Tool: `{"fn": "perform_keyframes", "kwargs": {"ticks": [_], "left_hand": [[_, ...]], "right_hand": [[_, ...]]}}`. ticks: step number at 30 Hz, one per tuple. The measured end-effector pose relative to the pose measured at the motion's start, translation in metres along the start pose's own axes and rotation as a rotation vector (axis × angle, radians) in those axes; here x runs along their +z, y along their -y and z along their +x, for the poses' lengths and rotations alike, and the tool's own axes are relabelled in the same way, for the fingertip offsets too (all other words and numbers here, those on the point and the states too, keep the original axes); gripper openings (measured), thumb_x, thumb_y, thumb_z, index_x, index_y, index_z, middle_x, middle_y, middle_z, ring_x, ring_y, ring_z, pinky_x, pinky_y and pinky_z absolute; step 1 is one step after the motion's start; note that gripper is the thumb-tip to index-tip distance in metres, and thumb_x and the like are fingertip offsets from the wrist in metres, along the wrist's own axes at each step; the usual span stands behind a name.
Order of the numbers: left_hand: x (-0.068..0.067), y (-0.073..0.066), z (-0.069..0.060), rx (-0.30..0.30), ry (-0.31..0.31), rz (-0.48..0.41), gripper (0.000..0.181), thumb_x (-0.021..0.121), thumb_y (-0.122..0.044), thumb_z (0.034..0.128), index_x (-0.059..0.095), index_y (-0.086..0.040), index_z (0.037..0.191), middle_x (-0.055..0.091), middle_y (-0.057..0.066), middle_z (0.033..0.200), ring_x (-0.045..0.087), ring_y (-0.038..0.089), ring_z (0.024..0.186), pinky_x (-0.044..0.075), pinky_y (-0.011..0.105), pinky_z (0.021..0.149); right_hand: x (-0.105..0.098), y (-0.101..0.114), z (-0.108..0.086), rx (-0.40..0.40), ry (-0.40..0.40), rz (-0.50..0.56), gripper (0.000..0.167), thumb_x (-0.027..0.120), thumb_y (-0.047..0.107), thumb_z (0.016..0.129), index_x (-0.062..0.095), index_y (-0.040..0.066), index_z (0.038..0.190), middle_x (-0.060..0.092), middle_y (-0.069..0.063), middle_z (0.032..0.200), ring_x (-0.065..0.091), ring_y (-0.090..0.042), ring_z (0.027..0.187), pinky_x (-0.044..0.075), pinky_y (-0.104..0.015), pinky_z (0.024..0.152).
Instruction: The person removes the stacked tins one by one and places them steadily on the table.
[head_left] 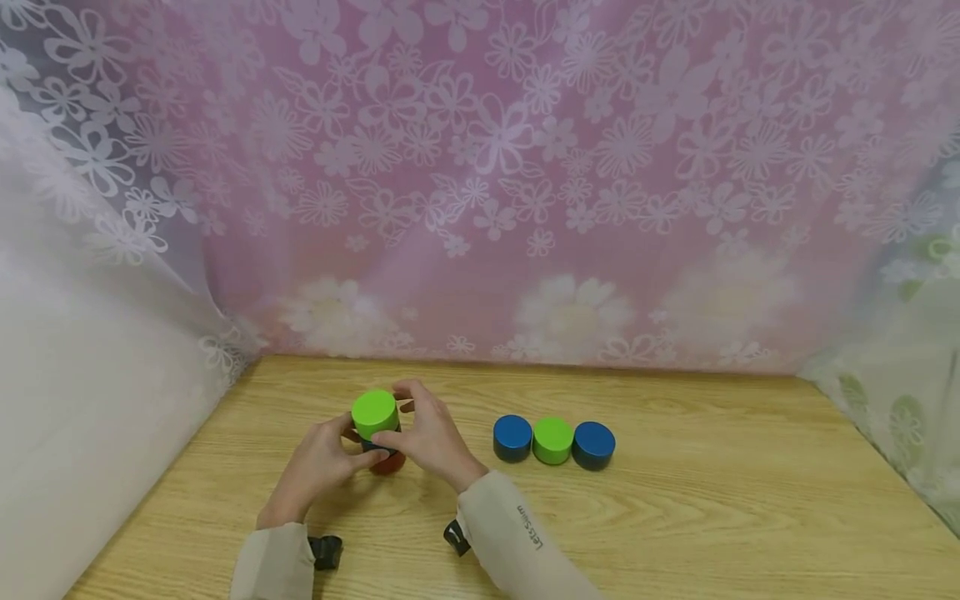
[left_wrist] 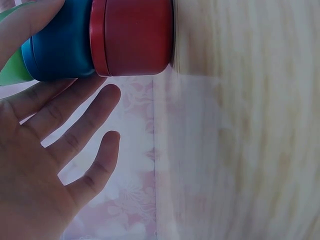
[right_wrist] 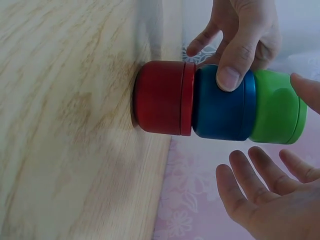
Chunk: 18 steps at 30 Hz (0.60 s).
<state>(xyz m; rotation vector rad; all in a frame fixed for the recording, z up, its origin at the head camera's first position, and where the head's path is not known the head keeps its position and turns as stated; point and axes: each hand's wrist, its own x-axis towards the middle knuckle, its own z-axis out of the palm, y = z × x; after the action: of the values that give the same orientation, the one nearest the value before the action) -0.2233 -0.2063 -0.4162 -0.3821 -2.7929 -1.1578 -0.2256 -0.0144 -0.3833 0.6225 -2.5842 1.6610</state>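
Three small lidded tins stand stacked on the table: a red tin (right_wrist: 160, 97) at the bottom, a blue tin (right_wrist: 220, 112) in the middle and a green tin (head_left: 375, 410) on top. My left hand (head_left: 315, 467) holds the blue tin from the left, its thumb across the front and fingertips on the far side; its last two fingers stand free in the left wrist view. Around the right side of the green tin is my right hand (head_left: 433, 437). Its thumb is close to the lid, contact unclear, and its fingers are spread apart from the tin.
Right of the stack, a blue tin (head_left: 512, 438), a green tin (head_left: 552, 441) and another blue tin (head_left: 593, 446) stand in a row on the wooden table (head_left: 712, 500). A flowered pink curtain (head_left: 525, 183) hangs along the back edge.
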Motion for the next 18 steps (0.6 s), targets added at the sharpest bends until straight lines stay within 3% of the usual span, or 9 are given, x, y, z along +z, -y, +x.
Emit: {"fn": "perform_keyframes", "kwargs": {"ticks": [7, 18], "left_hand": [[-0.0006, -0.001, -0.0007, -0.001, 0.006, -0.006, 0.058, 0.084, -0.029, 0.086, 0.063, -0.001, 0.133, 0.073, 0.007, 0.105, 0.07, 0.029, 0.097, 0.055, 0.054, 0.082], [-0.001, -0.0017, 0.0008, 0.008, -0.013, 0.02, 0.046, 0.085, -0.024, 0.0845, 0.068, -0.001, 0.121, 0.072, 0.007, 0.099, 0.068, 0.026, 0.093, 0.055, 0.05, 0.079]], "right_hand": [[0.0032, -0.0021, 0.0019, -0.008, 0.005, 0.003, 0.066, 0.083, 0.014, 0.087, 0.049, 0.003, 0.142, 0.058, -0.012, 0.134, 0.058, -0.033, 0.12, 0.053, -0.045, 0.092], [0.0082, -0.0072, 0.0046, -0.007, 0.011, 0.009, 0.063, 0.083, 0.011, 0.086, 0.051, 0.005, 0.14, 0.058, -0.01, 0.132, 0.059, -0.028, 0.117, 0.054, -0.043, 0.091]]}}
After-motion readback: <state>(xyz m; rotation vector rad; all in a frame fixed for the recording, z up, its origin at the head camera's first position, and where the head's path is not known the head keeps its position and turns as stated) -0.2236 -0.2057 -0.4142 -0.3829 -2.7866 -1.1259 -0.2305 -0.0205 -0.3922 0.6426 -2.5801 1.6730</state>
